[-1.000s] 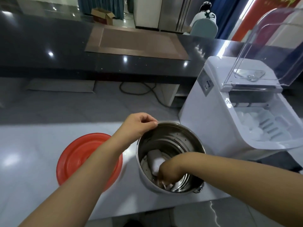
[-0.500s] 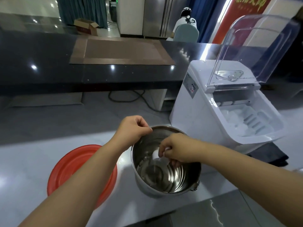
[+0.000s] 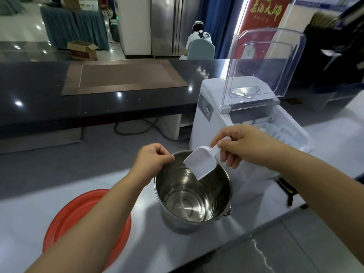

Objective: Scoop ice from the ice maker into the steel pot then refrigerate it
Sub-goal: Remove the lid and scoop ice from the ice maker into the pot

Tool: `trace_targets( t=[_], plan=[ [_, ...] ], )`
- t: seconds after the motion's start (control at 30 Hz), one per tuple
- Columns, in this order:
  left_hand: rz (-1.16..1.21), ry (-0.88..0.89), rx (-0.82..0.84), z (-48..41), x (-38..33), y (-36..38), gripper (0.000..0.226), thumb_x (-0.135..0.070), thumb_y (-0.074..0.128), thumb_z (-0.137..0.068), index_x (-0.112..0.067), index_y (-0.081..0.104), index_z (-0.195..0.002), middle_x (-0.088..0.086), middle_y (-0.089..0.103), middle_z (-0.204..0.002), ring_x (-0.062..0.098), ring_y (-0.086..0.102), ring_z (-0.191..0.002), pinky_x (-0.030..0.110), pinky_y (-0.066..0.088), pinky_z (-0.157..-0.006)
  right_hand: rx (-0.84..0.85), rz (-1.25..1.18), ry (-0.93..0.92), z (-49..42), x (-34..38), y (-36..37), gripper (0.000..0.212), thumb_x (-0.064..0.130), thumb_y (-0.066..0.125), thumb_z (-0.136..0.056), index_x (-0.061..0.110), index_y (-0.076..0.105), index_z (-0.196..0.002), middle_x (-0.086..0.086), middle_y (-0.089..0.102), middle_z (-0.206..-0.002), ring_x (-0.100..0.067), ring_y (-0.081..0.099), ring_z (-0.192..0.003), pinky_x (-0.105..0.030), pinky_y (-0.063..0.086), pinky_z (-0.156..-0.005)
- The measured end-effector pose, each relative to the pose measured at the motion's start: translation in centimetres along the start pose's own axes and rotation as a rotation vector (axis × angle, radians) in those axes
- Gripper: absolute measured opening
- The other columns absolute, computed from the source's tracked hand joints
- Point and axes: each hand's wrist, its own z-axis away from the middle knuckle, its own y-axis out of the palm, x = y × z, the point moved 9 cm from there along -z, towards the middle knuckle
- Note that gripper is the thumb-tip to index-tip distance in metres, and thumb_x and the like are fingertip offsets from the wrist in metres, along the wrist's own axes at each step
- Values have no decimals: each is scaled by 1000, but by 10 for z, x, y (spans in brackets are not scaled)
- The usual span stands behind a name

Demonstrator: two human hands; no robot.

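A shiny steel pot (image 3: 192,196) stands on the white counter, and its inside looks bare of ice. My left hand (image 3: 151,158) pinches the pot's rim at the far left. My right hand (image 3: 236,146) grips the handle of a white plastic scoop (image 3: 201,164), held above the pot's far right rim with the bowl tilted down toward the pot. To the right stands the white ice maker (image 3: 206,123), its clear lid (image 3: 264,66) raised. Ice (image 3: 281,134) shows in its basket behind my right hand.
A red round lid (image 3: 65,223) lies on the counter to the left, partly under my left forearm. A dark raised counter (image 3: 39,95) with a brown mat (image 3: 122,77) runs behind. A black cable (image 3: 137,129) lies below it. A person sits in a chair (image 3: 201,48) far back.
My right hand has risen out of the pot with the white scoop and now holds it above the rim. My left hand stays on the rim. The camera tilted upward.
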Motion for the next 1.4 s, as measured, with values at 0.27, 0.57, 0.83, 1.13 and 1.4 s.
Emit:
trace_targets(
  t=[0.27,0.57,0.83,1.13,1.4],
  plan=[
    [-1,16,28,0,-10,13,13,-2,71,-74,-5,61,-69,7,57,-61,14,48,-52,19,40,-43,-205,-294,-28,20,-5,-55,18,5,50,-95,4,68,-91,-14,65,-64,-16,56,-48,-22,50,-46],
    [34,-24,71,-5,-7,27,15,-3,72,-74,-8,60,-66,10,58,-63,23,53,-62,35,45,-61,-412,-505,-60,35,-34,-110,19,2,50,-93,3,66,-83,-8,63,-56,-13,53,-46,-19,47,-45],
    [-72,-7,161,-8,-22,37,6,-7,69,-81,-10,64,-80,4,64,-72,13,56,-63,21,45,-57,-704,-471,-111,43,-72,-182,17,2,52,-88,9,64,-77,-5,64,-56,-13,55,-47,-21,48,-48],
    [-90,188,48,-25,-87,51,6,-19,70,-83,-16,67,-87,4,69,-85,14,63,-80,27,49,-76,-748,377,-116,27,-75,-206,13,13,56,-89,12,67,-81,-3,65,-68,-19,62,-60,-31,53,-62],
    [-120,236,34,-27,-119,94,24,-29,73,-80,-9,64,-88,1,63,-76,11,55,-68,24,47,-66,-505,799,-140,-3,-68,-177,20,16,50,-90,11,69,-84,-6,67,-76,-25,58,-71,-34,50,-63]
  ],
)
